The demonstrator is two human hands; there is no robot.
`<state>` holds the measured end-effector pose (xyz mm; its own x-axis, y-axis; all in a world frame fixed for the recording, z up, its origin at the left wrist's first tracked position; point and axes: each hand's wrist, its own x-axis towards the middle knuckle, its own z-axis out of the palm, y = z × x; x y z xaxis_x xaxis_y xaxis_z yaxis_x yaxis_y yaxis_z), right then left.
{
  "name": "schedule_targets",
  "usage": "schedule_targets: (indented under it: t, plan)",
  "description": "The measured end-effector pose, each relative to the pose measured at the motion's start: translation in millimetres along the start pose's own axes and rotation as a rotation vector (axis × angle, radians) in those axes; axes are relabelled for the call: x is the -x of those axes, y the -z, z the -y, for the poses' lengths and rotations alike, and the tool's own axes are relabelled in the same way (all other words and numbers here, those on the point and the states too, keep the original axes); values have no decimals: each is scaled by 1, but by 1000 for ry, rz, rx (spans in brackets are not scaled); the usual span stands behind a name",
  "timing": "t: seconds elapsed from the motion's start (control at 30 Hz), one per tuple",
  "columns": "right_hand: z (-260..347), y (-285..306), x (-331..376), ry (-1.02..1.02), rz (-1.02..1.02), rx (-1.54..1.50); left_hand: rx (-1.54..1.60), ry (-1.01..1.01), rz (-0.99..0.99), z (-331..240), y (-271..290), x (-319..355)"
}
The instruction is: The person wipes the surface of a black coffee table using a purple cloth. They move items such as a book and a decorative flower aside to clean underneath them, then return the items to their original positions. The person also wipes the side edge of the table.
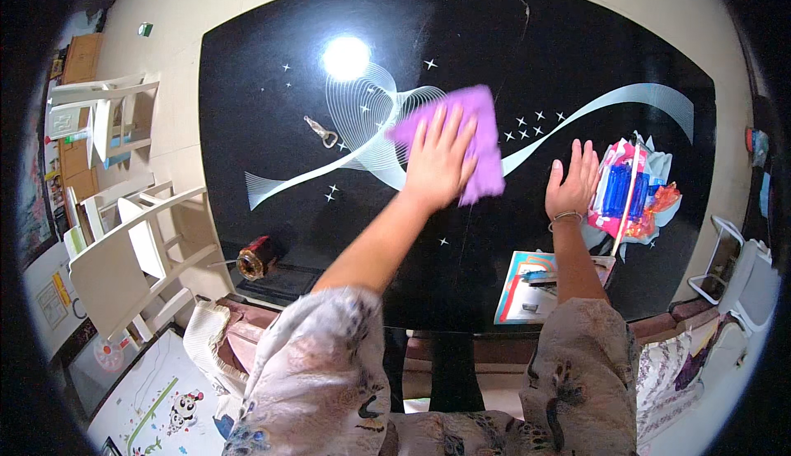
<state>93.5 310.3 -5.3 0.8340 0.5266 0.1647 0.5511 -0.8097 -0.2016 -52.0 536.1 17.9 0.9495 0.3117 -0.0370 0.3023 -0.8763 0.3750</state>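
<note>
My left hand (437,159) lies flat with fingers spread on a purple cloth (484,143), pressing it against the black tabletop (362,233). The cloth is spread out, with its corners reaching past the fingers. My right hand (574,180) is open beside a pile of plastic packages (618,192) in pink, blue and orange. A thin stick (631,188) lies across that pile. Below the right hand, partly behind my forearm, are a colourful booklet (511,295) and some small dark items on it.
A metal bottle opener (320,131) lies on the table's left half. Near the front left corner is a dark brown round container (257,260). White chairs (124,266) stand along the left side, and a white-framed seat (746,283) is at the right. A lamp reflection shines on the tabletop.
</note>
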Motion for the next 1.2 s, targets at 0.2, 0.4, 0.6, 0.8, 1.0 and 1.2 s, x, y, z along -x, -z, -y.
schedule_targets:
  t: [0.2,0.4,0.6,0.8,1.0,1.2]
  plan:
    - [4,-6,1,17,-32,-43,-82,184,-149,31,12,-4]
    - [-6,-2,2,-12,-22,10,-56,352,128,18,18,200]
    - [-1,-7,4,12,-17,21,-129,469,-86,87,29,132]
    - [-7,-9,5,15,-4,45,-78,458,-8,53,23,137]
    - [-8,-9,5,18,13,50,-125,587,7,74,31,206]
    - [-4,-12,4,46,1,52,-260,681,-284,189,50,165]
